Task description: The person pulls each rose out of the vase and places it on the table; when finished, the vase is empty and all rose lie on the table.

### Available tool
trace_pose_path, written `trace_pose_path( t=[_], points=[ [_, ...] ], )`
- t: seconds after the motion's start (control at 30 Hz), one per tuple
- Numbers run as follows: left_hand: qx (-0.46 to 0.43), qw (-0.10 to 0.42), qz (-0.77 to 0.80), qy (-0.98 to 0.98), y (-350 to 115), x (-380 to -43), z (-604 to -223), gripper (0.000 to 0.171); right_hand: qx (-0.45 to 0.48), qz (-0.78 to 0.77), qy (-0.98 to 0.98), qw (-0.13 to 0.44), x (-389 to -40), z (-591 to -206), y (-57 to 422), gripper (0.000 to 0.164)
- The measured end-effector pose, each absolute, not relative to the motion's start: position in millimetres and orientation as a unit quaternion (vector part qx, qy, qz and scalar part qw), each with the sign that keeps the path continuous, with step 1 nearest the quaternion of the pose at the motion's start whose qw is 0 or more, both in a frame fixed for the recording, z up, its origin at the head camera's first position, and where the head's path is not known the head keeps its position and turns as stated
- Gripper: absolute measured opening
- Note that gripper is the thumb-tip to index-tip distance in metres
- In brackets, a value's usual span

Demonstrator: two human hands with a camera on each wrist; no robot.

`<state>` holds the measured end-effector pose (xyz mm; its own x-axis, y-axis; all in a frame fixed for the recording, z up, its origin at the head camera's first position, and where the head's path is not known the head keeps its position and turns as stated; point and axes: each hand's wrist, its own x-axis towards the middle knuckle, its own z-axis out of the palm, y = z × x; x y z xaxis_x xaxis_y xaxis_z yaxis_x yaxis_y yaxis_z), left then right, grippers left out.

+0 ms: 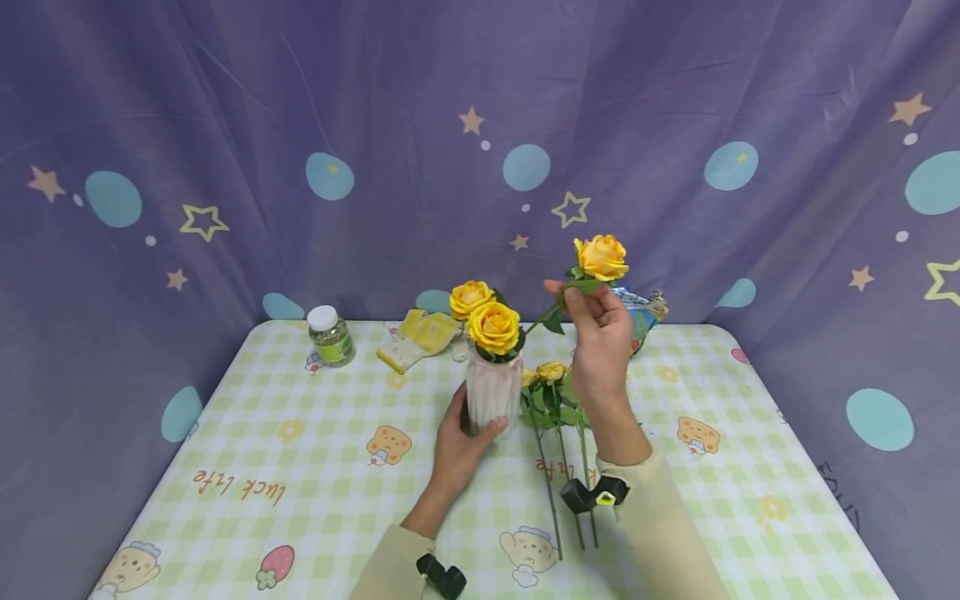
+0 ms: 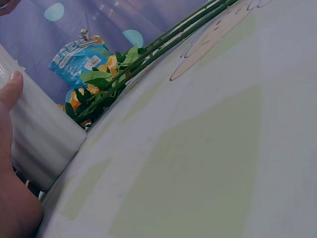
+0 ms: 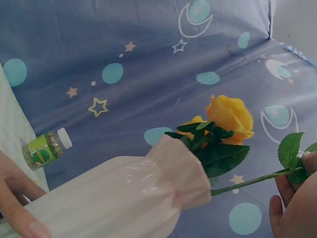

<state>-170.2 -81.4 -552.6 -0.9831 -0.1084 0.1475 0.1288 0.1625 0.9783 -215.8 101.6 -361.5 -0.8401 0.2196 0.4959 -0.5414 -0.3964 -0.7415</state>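
Note:
A pale pinkish-white vase (image 1: 493,387) stands on the table with two yellow roses (image 1: 495,327) in its mouth. My left hand (image 1: 459,450) grips the vase low down, thumb across its front. Above and to the right, my right hand (image 1: 603,337) pinches the stem of another yellow rose (image 1: 601,257) just under its bloom. In the right wrist view that green stem (image 3: 250,183) slants down to the rim of the vase (image 3: 124,193), its lower end hidden there. Several yellow roses with long stems (image 1: 558,479) lie on the table under my right forearm.
A jar with a white lid (image 1: 331,337) stands at the back left. Yellow-and-white gloves (image 1: 423,335) lie behind the vase. A blue bag (image 2: 79,62) with a metal clip is at the back right, partly behind my right hand. A purple curtain (image 1: 420,100) borders the table.

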Motion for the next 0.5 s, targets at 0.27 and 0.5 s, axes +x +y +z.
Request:
trace_pose_path(
  t=[0.27,0.5],
  points=[
    [-0.009,0.093,-0.649,-0.755,-81.5,-170.4,-552.1,0.091,0.164,0.82,-0.485,0.258,-211.7,-353.1,108.5,0.02],
    [-0.012,0.098,-0.644,-0.759,-81.6,-170.3,-552.1,0.091,0.175,0.82,-0.466,0.283,-207.0,-343.7,115.9,0.011]
  ],
)
